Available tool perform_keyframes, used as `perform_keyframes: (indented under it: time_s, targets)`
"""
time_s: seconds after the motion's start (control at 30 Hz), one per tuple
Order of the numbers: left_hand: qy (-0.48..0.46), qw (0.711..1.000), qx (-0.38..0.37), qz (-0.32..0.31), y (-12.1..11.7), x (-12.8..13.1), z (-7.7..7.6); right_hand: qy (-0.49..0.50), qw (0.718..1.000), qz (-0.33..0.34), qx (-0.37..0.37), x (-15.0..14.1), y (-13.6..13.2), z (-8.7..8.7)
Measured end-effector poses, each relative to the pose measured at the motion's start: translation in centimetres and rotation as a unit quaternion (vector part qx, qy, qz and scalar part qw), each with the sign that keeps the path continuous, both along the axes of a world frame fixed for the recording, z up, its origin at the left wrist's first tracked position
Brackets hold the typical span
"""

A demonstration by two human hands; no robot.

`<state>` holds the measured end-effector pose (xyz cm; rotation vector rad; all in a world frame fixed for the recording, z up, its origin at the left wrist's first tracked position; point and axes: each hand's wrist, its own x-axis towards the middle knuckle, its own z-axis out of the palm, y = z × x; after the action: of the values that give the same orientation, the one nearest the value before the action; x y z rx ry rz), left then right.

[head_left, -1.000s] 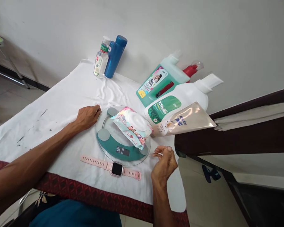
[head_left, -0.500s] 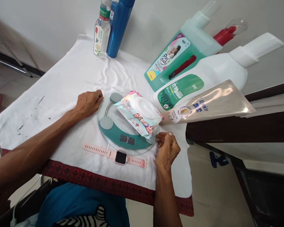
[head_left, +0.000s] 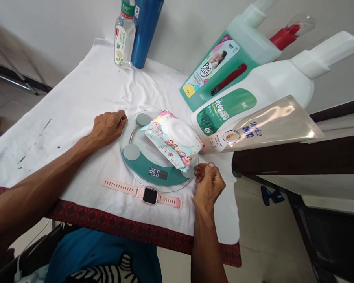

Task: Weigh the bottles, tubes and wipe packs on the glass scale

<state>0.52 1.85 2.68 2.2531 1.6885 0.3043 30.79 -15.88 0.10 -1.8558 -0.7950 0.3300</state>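
A round glass scale [head_left: 146,168] with a teal band lies on the white cloth, its small display showing lit digits. On top of it rests a pack of wet wipes [head_left: 171,145] with a white lid, tilted toward the right. At the scale's left rim my left hand [head_left: 108,126] lies on the cloth, closed, its fingertips partly hidden. My right hand [head_left: 209,184] is by the right rim, fingers curled inward with their tips close to or touching the glass; nothing shows inside it. In front of the scale is a pink smartwatch [head_left: 150,195], strap laid out straight.
Toward the right stand a green Pao dudu bottle [head_left: 194,92], a white detergent bottle [head_left: 271,84] and a beige Rejoice tube [head_left: 262,127]. A clear drink bottle [head_left: 124,43] and a blue flask [head_left: 146,37] are at the back. The table's dark red edging [head_left: 120,227] runs nearest me.
The scale's display, nearly blank before, now shows lit digits. Both hands, the wipes and the watch hold their places; the view has shifted slightly.
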Motion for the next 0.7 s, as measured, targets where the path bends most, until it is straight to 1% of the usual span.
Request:
perform_keyframes:
  time_s: [0.13, 0.23, 0.3, 0.33, 0.4, 0.47, 0.53, 0.57, 0.63, 0.7]
  targets:
    - [0.007, 1.0, -0.006, 0.0, -0.1, 0.1, 0.1, -0.011, 1.0, -0.004, -0.021, -0.2, -0.1, 0.0]
    - [0.008, 1.0, -0.005, 0.001, -0.1, 0.0, 0.3, -0.09, 0.996, -0.02, -0.017, -1.1, -0.4, 0.9]
    - [0.004, 1.0, -0.007, 0.002, 0.0, 0.0, 0.3, -0.169, 0.985, -0.024, 0.018, -2.1, -0.4, 2.2]
    - [0.003, 1.0, -0.009, 0.002, 0.0, 0.0, 0.4, -0.202, 0.979, -0.014, 0.037, -2.5, -0.2, 3.1]
    - [0.005, 1.0, -0.01, 0.003, 0.0, -0.1, 0.4, -0.247, 0.967, 0.034, 0.06, -3.4, 0.7, 5.0]
    - [0.012, 1.0, -0.01, 0.003, 0.0, -0.1, 0.6, -0.284, 0.952, 0.098, 0.063, -4.1, 2.3, 6.6]
    - [0.019, 1.0, -0.012, 0.002, 0.1, -0.2, 0.8, -0.318, 0.935, 0.153, 0.042, -4.6, 4.4, 7.9]
    - [0.021, 1.0, -0.015, 0.002, 0.1, -0.2, 0.9, -0.329, 0.928, 0.175, 0.02, -4.7, 5.5, 8.4]
    - [0.023, 0.999, -0.024, 0.001, 0.1, -0.3, 1.1, -0.321, 0.921, 0.216, -0.05, -5.1, 7.4, 9.1]
    - [0.022, 0.999, -0.031, -0.002, 0.2, -0.4, 1.2, -0.285, 0.916, 0.252, -0.13, -5.5, 8.6, 9.4]
